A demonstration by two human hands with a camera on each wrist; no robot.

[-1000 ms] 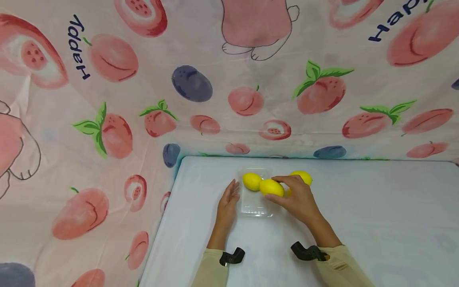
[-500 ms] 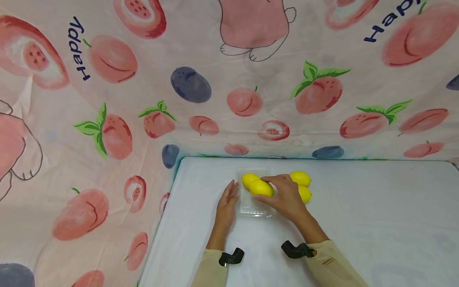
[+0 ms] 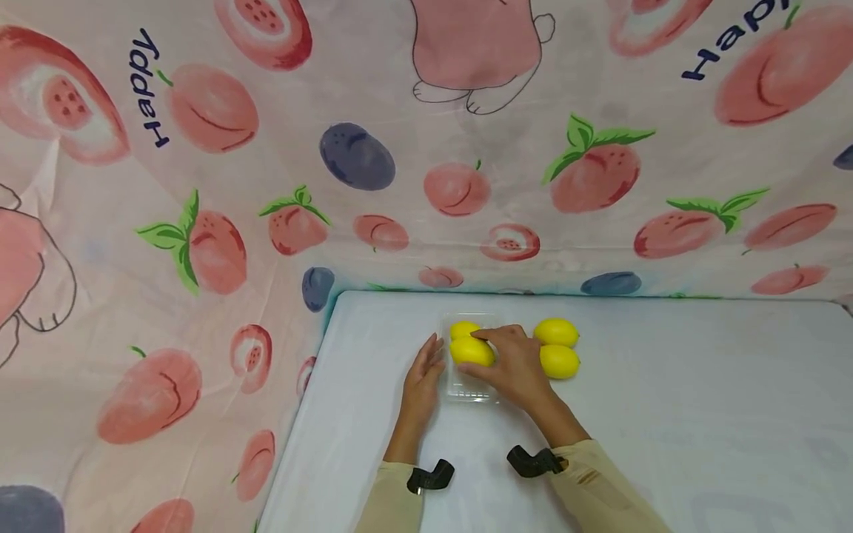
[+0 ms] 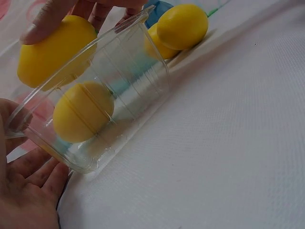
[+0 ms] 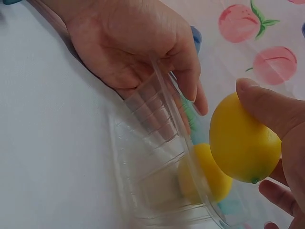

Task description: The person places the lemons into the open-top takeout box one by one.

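Note:
A clear plastic container [image 3: 469, 389] stands on the white table, with one yellow lemon [image 4: 83, 112] lying inside it. My right hand [image 3: 509, 363] pinches a second lemon [image 5: 245, 138] between thumb and fingers, at the height of the container's rim and partly over its opening. My left hand [image 3: 423, 374] rests along the container's left side, fingers extended against the wall; in the right wrist view the left hand [image 5: 138, 52] shows through the clear plastic. To the right of the container, two more lemons [image 3: 557, 332] lie side by side on the table.
The white table [image 3: 700, 414] meets a fruit-printed cloth [image 3: 400, 148] at its back and left edges. A black strap mount sits on each wrist, the left mount [image 3: 431, 476] close above the tabletop.
My right hand has carried its lemon leftward over the container, uncovering the two lemons on the right. The left hand has stayed beside the container.

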